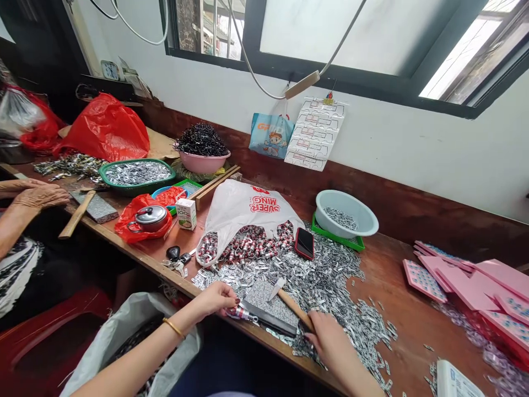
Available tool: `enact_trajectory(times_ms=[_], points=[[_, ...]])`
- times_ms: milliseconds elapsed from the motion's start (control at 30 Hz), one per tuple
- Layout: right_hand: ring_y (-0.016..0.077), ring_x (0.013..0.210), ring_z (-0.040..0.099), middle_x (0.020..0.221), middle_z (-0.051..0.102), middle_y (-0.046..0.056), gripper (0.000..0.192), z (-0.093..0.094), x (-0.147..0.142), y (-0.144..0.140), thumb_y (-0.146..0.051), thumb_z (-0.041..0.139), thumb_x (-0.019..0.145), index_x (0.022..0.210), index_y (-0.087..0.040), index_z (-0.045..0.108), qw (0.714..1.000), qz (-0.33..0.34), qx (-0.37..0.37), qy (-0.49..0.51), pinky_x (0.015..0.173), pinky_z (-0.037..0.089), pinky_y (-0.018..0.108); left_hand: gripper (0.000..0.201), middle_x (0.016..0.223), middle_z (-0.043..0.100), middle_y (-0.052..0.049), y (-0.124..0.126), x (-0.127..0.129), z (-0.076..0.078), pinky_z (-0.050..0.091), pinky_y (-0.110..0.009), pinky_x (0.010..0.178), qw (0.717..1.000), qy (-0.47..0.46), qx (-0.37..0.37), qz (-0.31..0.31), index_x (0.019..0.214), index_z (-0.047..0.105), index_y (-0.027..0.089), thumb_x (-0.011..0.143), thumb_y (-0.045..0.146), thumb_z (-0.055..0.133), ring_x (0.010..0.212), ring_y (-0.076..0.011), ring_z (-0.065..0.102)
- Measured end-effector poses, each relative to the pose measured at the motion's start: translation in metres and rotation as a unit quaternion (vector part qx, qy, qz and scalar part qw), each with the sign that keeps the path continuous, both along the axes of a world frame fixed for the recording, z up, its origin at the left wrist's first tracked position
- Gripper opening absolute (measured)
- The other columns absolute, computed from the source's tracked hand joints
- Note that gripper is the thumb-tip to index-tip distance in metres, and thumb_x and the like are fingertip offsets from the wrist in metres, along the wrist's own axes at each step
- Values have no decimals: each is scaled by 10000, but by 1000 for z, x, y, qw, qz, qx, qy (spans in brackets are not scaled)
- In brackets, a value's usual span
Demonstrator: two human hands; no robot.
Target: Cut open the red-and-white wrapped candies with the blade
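On the stone block by the table's edge, your left hand pinches a small red and silver piece while your right hand grips the little hammer, so next I think you tap carefully.

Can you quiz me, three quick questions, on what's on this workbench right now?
1. True or false: the phone lies on the pile of metal clips.
2. What does the right hand grip?
A. hammer
B. keys
C. bowl
3. What does the left hand pinch at the stone slab?

Key
1. True
2. A
3. A small red and silver clip
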State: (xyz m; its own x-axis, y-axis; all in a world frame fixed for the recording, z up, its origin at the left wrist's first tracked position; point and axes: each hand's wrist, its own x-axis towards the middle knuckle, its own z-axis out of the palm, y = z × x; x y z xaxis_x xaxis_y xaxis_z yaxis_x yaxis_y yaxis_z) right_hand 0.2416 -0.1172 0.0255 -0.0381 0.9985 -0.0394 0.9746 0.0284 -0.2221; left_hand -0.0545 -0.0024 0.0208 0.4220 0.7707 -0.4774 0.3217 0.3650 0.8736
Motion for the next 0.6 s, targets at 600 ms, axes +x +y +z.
enact_trajectory(times_ms=[600], points=[[144, 517, 590, 710, 597, 15, 535, 32, -40, -10, -144, 344, 905, 1423, -277, 349, 974, 196, 110, -27, 489, 428, 216, 247, 498, 587, 29, -3, 2, -4, 408, -222, 466, 1000, 3, 25, 5, 554, 595, 144, 503, 368, 686, 451, -95, 483]])
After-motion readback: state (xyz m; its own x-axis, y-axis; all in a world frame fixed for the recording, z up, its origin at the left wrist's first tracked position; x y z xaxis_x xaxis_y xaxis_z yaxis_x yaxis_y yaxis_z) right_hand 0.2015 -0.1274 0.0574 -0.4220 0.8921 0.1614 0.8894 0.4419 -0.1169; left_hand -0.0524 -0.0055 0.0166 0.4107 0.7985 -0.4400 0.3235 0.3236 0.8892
